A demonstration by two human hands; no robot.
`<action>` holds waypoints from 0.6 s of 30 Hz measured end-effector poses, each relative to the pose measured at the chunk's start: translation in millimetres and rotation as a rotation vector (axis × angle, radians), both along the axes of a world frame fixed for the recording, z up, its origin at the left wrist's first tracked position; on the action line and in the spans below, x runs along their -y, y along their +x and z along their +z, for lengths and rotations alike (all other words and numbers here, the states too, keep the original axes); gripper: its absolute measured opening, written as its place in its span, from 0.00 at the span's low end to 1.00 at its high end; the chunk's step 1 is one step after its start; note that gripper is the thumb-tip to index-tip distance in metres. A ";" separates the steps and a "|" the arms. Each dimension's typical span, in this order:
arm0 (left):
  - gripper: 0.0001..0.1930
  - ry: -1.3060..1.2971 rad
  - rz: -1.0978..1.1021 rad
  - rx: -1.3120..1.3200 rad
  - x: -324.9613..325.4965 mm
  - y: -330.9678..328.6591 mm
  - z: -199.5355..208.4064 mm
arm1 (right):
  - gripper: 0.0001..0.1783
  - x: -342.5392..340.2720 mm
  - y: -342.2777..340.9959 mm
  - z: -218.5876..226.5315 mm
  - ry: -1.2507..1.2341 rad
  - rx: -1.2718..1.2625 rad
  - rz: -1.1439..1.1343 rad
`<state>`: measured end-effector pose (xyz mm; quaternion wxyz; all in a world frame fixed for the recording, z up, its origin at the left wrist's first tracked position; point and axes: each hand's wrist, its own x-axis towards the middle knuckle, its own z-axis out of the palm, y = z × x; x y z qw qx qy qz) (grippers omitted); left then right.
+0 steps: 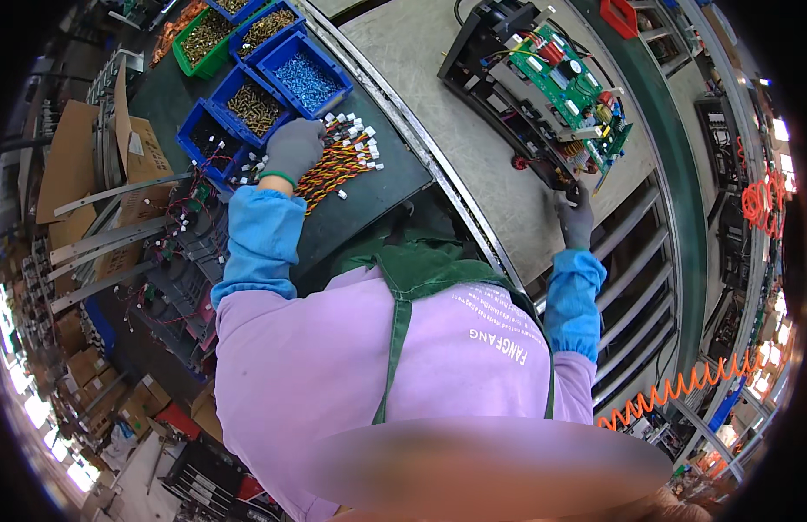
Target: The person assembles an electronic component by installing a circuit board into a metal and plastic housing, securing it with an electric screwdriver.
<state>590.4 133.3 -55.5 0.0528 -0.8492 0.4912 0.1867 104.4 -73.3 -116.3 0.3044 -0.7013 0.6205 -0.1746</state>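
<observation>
Two blue sleeves (264,239) cover the person's forearms, and nearest to us are the lilac shirt (316,374) and the dark green apron (429,271) in the lower middle of the frame. Both hands wear grey gloves. Just beyond the left sleeve, left of the frame's centre, we see the left hand (294,150), its back toward us, between the small parts bins and a bundle of red, yellow and black wire leads (338,165) with white connectors. We cannot tell whether its fingers grip a lead. The bundle lies on the dark green bench (395,187).

Right of centre, the right hand (577,213) is bent at the lower end of a black chassis (486,65), its fingers drawn in close to some dark part; we cannot make out a firm grip. The chassis rests on the pale bench (403,52) in the upper right, carrying a green circuit board (555,87). Metal rollers (634,263) lie to the right.

Farther up at left, we find a blue bin (321,109) of blue screws, more blue bins of brass-coloured ones, and a green bin (199,63).
</observation>
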 end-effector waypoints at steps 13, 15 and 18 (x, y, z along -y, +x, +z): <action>0.09 -0.813 0.125 0.027 -27.6 -27.7 -19.8 | 0.28 11.8 -14.3 1.6 -0.062 -0.299 0.062; 0.11 -0.820 0.089 -0.039 -28.1 -36.2 -18.8 | 0.28 6.5 -25.9 1.5 -0.074 -0.281 0.063; 0.14 -0.322 0.057 -0.078 -22.0 -54.6 -14.9 | 0.27 -8.1 -40.9 9.8 -0.030 -0.261 0.032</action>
